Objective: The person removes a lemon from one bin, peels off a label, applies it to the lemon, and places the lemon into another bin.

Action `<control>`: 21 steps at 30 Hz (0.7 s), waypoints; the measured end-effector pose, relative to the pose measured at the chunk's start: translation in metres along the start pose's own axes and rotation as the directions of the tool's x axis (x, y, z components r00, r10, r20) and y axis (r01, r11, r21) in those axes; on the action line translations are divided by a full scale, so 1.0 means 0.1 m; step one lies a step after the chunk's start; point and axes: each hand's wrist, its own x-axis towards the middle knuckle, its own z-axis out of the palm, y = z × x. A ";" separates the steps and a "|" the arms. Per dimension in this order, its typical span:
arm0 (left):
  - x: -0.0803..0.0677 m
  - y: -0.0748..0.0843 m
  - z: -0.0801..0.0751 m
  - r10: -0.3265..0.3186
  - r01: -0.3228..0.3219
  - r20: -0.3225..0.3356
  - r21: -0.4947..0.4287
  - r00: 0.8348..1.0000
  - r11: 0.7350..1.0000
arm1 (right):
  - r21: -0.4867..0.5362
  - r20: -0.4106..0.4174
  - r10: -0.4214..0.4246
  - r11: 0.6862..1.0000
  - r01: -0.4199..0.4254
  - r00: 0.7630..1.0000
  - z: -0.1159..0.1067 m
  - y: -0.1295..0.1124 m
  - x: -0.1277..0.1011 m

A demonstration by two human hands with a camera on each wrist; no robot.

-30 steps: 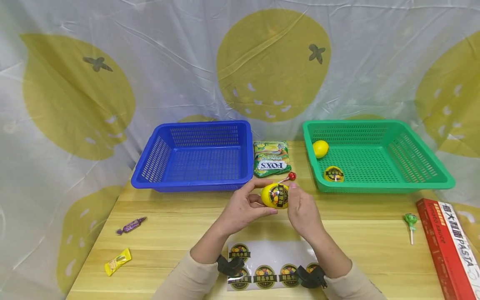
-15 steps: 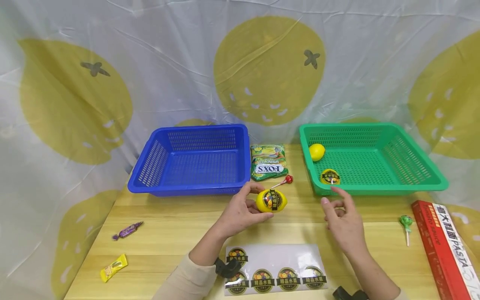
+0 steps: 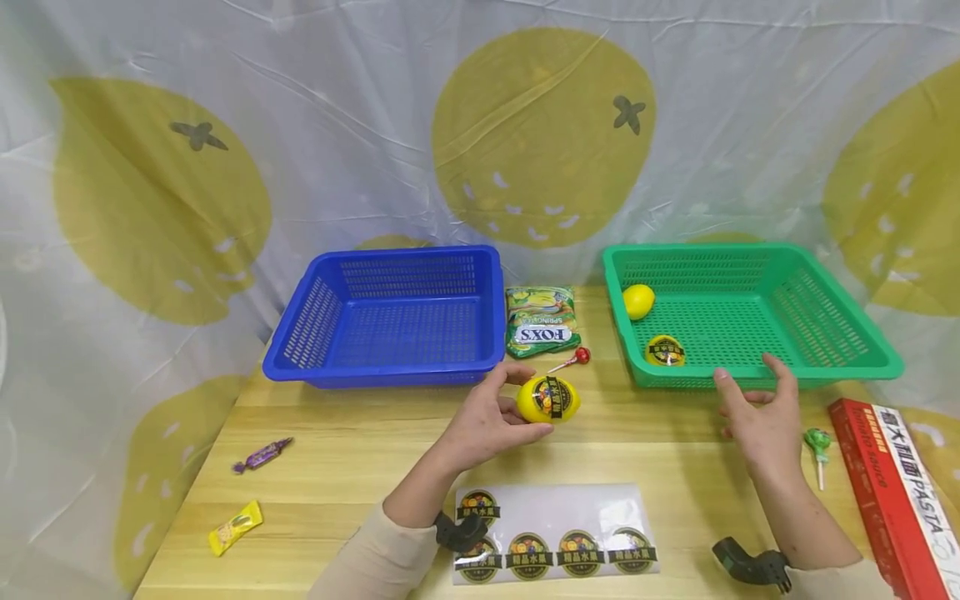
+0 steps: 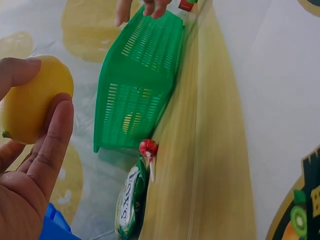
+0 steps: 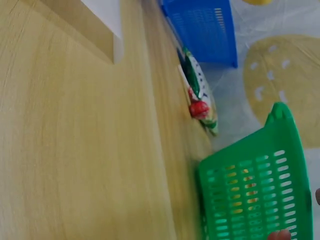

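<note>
Left hand (image 4: 30, 165) holds a yellow lemon (image 4: 35, 97), thumb and fingers curled round it. Green basket (image 4: 142, 80) sits on the wooden table (image 4: 215, 150); fingertips of the right hand (image 4: 142, 7) show at its far end. Red lollipop (image 4: 148, 148) lies just beside a Fox's candy bag (image 4: 131, 202). Blue basket corner (image 4: 55, 227) at bottom left.

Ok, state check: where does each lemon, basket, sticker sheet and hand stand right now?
Stickered lemon: gripped by left hand, above table.
Right hand: open, holding nothing, beside green basket.
Green basket: holds a plain lemon and a labelled lemon.
Blue basket: nothing inside.
Sticker sheet: flat, stickers left.
</note>
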 end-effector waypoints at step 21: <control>1.13 0.52 0.72 0.168 -0.086 -0.108 0.536 0.980 0.840 | 0.046 -0.018 0.077 0.996 -0.076 0.997 0.07 0.07 0.05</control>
